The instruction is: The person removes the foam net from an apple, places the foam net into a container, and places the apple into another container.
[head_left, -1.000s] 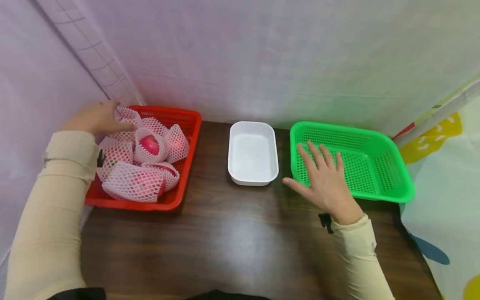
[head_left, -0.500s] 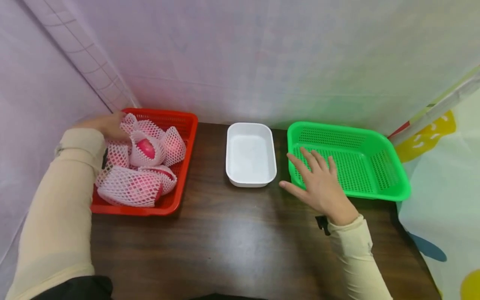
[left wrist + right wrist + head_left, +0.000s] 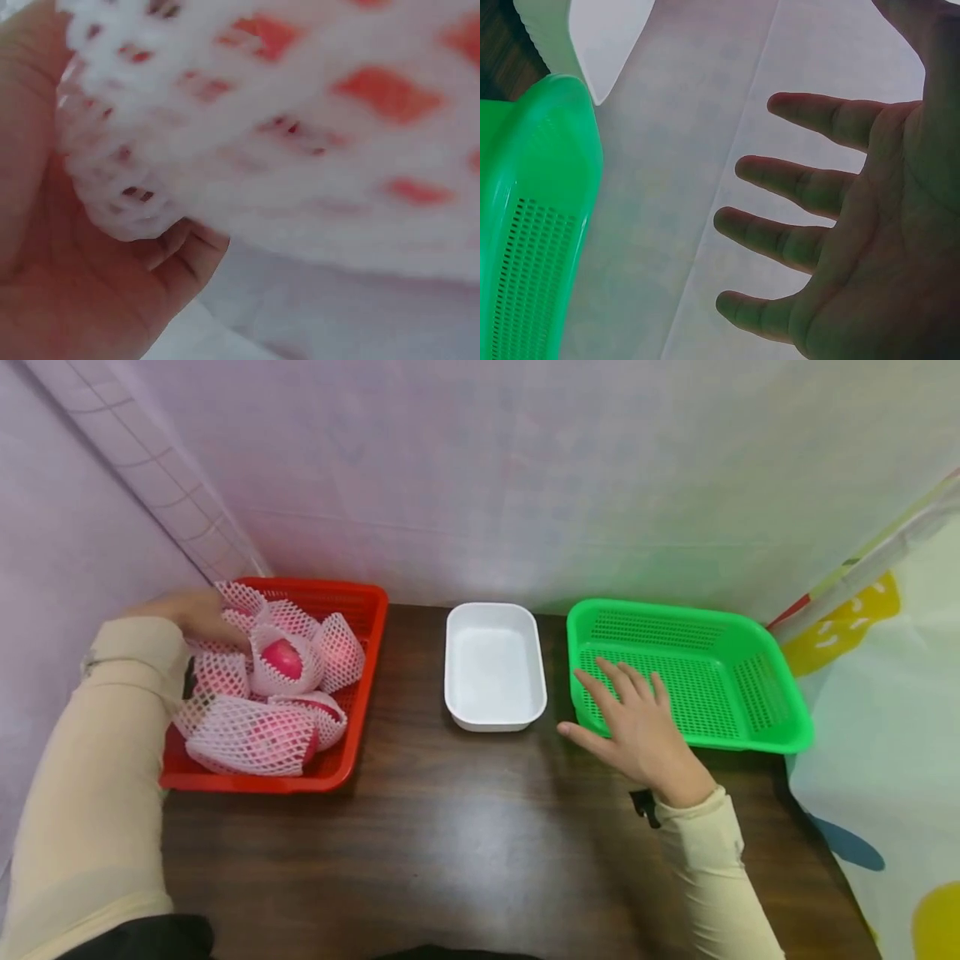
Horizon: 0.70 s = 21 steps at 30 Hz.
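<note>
My left hand [image 3: 191,617] reaches into the back left of the red basket [image 3: 367,693] and grips an apple in a white foam net [image 3: 243,600]. In the left wrist view, the fingers of this left hand [image 3: 82,292] curl round the net's end, and red skin shows through the mesh. Several more netted apples, one with a bare red patch [image 3: 282,658], fill the basket. My right hand [image 3: 637,735] hovers over the near left corner of the green basket [image 3: 690,693], fingers spread and holding nothing. The right wrist view shows its bare palm [image 3: 870,225].
A white rectangular dish [image 3: 495,672] stands between the two baskets on the dark wooden table [image 3: 450,843]. Pale cloth [image 3: 525,485] hangs close behind them. More cloth [image 3: 870,760] closes off the right side, and the left is curtained too.
My left hand has lowered from above the back left apples and closed round a netted one, whose net shifted. The right hand stays spread almost in place. The view has shifted slightly.
</note>
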Motion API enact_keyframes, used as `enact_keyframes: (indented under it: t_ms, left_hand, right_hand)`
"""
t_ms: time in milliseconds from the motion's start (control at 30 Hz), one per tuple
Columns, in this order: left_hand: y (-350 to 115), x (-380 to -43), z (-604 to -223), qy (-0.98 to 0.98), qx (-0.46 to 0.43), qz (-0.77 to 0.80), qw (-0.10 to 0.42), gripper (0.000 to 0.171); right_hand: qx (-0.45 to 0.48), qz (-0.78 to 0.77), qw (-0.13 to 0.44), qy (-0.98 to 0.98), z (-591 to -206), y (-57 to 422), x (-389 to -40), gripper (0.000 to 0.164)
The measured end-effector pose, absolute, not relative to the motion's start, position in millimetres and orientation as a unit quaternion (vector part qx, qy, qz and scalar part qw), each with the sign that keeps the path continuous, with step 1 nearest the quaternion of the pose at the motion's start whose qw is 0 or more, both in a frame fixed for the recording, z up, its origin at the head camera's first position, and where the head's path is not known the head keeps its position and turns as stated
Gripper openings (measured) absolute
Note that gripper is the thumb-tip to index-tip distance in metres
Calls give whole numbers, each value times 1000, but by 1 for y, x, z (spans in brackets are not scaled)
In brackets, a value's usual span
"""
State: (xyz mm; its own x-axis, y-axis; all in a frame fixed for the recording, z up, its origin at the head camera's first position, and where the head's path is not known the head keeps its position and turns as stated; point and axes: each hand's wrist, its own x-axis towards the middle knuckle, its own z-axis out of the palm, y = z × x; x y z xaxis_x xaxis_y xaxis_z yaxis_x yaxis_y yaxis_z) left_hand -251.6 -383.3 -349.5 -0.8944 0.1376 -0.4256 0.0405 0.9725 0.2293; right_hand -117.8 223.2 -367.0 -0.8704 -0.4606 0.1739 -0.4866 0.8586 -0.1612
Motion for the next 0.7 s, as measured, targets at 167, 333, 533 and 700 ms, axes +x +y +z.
enact_keyframes:
  t_ms: [167,333,533,700]
  left_hand:
    - [-378,-242,-328,975,44,122,178,76]
    - [-355,-227,-293,985,88,101,105,61]
    - [-305,-194,-262,987,147,68,20,68]
    - [-258,-162,-259,976,188,113,-13,77]
  right_hand:
    - [240,103,57,-964,-367,224,-117,79]
    - [232,103,63,-965,-368,228,-116,79]
    - [230,105,68,-965,-369,231,-116,79]
    - [226,110,67,-966,-371,232,-114,79]
